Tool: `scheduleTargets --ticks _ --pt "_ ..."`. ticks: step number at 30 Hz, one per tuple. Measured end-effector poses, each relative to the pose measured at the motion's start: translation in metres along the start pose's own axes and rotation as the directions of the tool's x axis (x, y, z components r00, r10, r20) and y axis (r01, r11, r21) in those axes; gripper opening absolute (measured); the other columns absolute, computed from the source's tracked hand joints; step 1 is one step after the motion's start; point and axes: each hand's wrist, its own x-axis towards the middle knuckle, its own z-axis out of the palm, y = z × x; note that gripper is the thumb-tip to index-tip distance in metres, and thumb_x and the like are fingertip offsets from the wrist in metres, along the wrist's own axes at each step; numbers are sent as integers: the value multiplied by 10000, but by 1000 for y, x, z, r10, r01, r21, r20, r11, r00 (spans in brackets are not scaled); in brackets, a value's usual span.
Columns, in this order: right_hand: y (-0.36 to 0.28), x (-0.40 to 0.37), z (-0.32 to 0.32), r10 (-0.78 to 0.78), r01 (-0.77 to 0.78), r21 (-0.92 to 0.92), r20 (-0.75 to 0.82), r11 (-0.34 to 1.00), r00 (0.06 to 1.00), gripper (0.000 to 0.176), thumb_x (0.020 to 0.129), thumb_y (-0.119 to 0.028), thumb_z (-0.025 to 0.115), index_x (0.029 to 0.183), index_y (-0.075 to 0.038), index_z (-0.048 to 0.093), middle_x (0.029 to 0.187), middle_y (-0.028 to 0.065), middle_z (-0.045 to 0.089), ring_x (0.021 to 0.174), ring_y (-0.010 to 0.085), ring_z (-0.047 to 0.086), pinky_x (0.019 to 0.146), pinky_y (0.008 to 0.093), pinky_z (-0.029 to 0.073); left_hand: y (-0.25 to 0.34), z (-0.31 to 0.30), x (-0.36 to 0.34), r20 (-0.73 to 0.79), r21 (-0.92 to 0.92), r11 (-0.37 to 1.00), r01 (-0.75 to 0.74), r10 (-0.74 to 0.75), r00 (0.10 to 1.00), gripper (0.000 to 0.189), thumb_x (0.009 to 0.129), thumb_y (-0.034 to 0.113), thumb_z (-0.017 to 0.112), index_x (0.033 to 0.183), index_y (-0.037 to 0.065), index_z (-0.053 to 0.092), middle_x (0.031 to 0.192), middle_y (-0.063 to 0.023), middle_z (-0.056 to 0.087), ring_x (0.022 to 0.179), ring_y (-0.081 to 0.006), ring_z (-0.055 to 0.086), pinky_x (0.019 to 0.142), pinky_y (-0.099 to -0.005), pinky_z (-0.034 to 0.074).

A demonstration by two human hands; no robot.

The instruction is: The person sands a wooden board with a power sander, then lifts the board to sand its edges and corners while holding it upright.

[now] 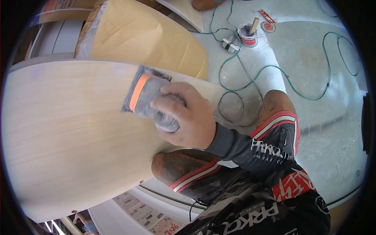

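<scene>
**Dusty grey handheld sander with an orange band [147,98] on a pale, wood-grained panel with curved edges [66,137]**

A smooth grey floor [325,137] spreads across the right side. The panel fills the left, and beyond its upper edge lies a creased, yellow-tan, paper-like sheet with a rounded end [149,39]. The person's black shorts with red-and-white stripes [196,176] show at the panel's near side. The right grip [190,117], slightly blurred, is closed around the sander, fingers curled over its body; the tool is on the panel, near the upper edge. The left grip is out of view, so its state cannot be told. A thin green cord [314,100] loops over the floor. Near it stands a red-and-white round can [250,41] with a flat wooden stick [254,25] leaning inside, and just beside that lies a round red-and-white lid [268,27].
</scene>
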Motion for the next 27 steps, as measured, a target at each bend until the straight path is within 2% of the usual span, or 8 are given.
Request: scheduleTargets --ticks 3,6,8,12,14,15,20,27 --pt "-7 -9 -2 -9 14 -32 157 999 988 630 614 -92 867 1203 -170 658 1241 123 571 1071 382 627 845 452 566 23 11 -11 9 0 1000 12 -12 1000 710 1110 468 174 1445 -76 485 1424 -371 496 1303 -423 541 1073 -620 481" --pt "11 -17 7 -5 5 8 44 1000 999 649 604 -125 855 1199 -246 626 1215 69 563 1005 354 620 792 462 570 16 0 0 -19 7 998 66 -66 998 703 1114 468 175 1449 -74 473 1413 -368 505 1298 -414 546 1070 -617 488" --pt "24 -26 7 48 -46 32 -59 998 997 633 625 -98 846 1206 -200 618 1208 106 561 982 364 616 800 469 562 12 4 4 -12 7 995 101 -101 995 699 1116 468 175 1452 -73 465 1405 -366 511 1294 -408 549 1068 -615 492" --pt "49 -45 3 108 -103 55 -106 993 988 660 657 -83 832 1263 -140 578 1195 158 554 1007 377 601 834 469 549 12 -1 5 -16 12 994 107 -106 994 699 1116 470 177 1453 -71 464 1407 -366 510 1295 -407 549 1067 -616 492" --pt "67 -60 0 151 -149 20 -101 989 983 738 674 -62 835 1331 -75 498 1239 184 539 1130 352 574 957 441 496 10 0 4 -19 12 994 107 -107 994 699 1116 471 177 1454 -70 463 1408 -365 509 1295 -407 549 1067 -617 492" --pt "72 -65 0 151 -150 21 -101 988 983 738 674 -62 835 1331 -75 498 1239 184 539 1130 352 574 957 441 496 9 -1 4 -19 12 994 107 -107 994 699 1115 471 178 1455 -70 463 1408 -365 509 1295 -407 549 1067 -617 492" --pt "82 -96 -4 401 -401 24 -114 916 909 710 681 -74 811 1317 -31 498 1208 208 525 1118 383 545 976 447 469 7 9 5 -4 19 994 107 -107 994 700 1115 474 179 1457 -68 461 1410 -365 508 1296 -407 549 1067 -618 492" --pt "78 -83 -6 233 -232 27 -49 972 971 712 680 -77 814 1329 -94 523 1217 200 529 1145 389 547 944 467 494 7 1 5 -11 14 995 102 -102 995 700 1114 477 182 1460 -65 458 1413 -364 506 1297 -407 548 1066 -620 491"
